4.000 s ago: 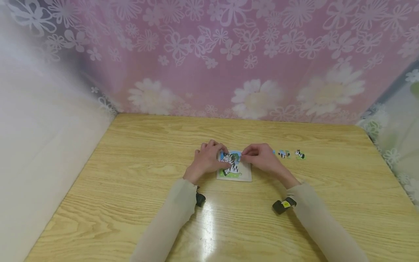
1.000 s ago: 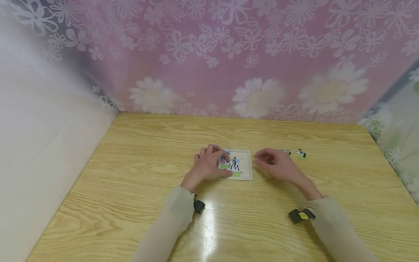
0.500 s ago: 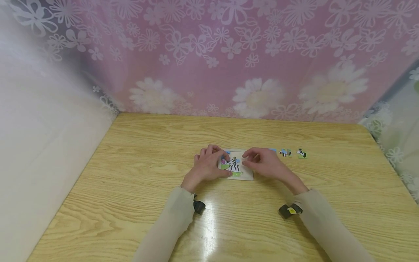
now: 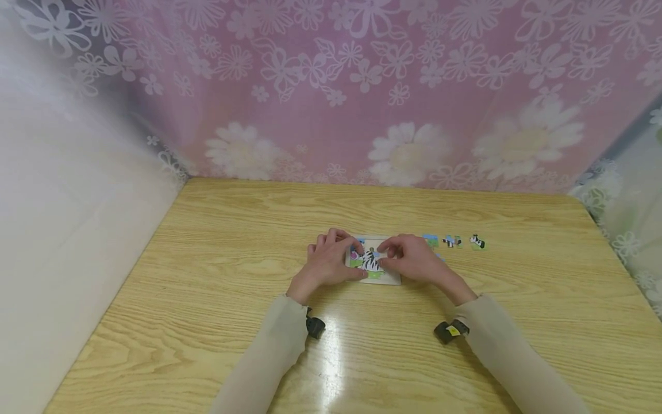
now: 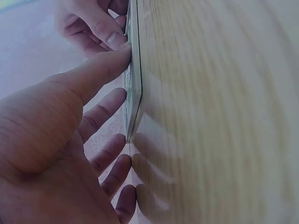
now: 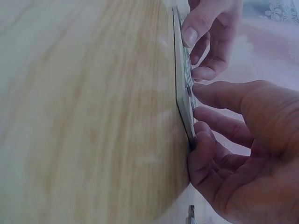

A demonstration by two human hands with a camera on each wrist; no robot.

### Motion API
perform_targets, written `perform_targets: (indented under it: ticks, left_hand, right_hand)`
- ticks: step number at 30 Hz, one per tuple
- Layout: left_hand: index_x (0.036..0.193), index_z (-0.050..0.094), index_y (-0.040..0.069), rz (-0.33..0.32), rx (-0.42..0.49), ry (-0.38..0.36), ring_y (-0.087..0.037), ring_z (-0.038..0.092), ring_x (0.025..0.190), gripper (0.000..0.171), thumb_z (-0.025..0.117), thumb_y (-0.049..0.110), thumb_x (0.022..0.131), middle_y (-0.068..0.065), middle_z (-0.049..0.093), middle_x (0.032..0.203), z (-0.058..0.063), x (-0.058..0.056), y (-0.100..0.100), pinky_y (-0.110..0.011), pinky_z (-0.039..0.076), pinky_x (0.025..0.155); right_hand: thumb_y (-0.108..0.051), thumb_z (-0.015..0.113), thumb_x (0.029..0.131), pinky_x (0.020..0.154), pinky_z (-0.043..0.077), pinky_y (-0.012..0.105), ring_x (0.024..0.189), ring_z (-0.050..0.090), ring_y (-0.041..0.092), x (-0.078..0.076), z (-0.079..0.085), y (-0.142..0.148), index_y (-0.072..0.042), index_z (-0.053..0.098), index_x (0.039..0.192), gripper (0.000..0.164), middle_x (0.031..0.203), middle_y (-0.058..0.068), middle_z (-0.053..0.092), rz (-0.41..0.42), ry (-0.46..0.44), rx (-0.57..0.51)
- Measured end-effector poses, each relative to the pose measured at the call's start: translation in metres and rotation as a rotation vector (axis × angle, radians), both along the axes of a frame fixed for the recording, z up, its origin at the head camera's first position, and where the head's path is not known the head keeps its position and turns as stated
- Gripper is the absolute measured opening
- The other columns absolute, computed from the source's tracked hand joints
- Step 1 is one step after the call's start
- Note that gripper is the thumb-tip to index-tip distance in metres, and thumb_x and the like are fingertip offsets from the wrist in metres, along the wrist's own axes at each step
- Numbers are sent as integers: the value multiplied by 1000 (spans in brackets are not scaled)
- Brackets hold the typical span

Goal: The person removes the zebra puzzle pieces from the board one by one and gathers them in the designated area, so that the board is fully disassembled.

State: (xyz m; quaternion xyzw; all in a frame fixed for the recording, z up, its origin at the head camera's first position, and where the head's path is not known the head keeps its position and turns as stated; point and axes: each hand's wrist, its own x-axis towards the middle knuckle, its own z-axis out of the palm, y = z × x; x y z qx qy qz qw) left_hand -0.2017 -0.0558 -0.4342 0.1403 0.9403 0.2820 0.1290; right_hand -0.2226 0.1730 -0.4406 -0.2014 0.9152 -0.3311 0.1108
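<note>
A small square jigsaw board (image 4: 393, 279) with a pale frame lies flat on the table. In it sit zebra puzzle pieces (image 4: 371, 263), while part of its upper right is bare. My left hand (image 4: 328, 259) rests on the left side, thumb and index finger pressing on the board (image 5: 134, 88), other fingers spread past its edge in the left wrist view. My right hand (image 4: 414, 257) has its thumb and index fingertip at the right edge of the striped zebra-body piece, pinching it; its other fingers curl beside the board (image 6: 180, 79) in the right wrist view. The fingers hide part of the picture.
Loose puzzle pieces lie in a row right of the board: a blue-green one (image 4: 430, 240), a mixed one (image 4: 452, 241) and a zebra-head one (image 4: 478, 242). Another blue piece (image 4: 439, 257) shows behind the right hand. A floral curtain (image 4: 331, 115) hangs behind the wooden table (image 4: 233, 241).
Since four seconds ago the upper pieces have left the board and a blue piece lies to its right. The right hand went out right, then came back left onto the board. The left hand stays.
</note>
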Motion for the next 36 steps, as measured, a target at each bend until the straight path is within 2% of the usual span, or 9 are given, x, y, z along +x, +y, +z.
perform_targets:
  ticks: [19, 27, 36]
  left_hand:
    - [116, 64, 31, 8, -21, -18, -33, 36, 129, 39, 81, 47, 85, -4, 37, 153, 2, 0, 1, -50, 27, 98]
    - [115, 64, 32, 12, -18, -8, -33, 37, 128, 37, 81, 47, 85, -4, 38, 152, 0, -2, 2, -50, 28, 98]
    - [114, 64, 32, 17, -21, -14, -33, 37, 127, 37, 81, 48, 85, -4, 38, 152, 1, -1, 3, -50, 27, 97]
  right_hand:
    - [-22, 77, 90, 67, 42, 31, 74, 52, 16, -4, 1, -3, -8, 74, 107, 22, 89, 4, 65, -11, -34, 14]
    - [-21, 76, 90, 70, 43, 31, 76, 54, 17, -6, 1, -5, -7, 72, 106, 21, 92, 5, 67, -12, -52, 14]
    - [-20, 74, 92, 71, 43, 32, 76, 52, 18, -4, 3, -6, -6, 69, 107, 22, 92, 6, 63, 2, -93, -5]
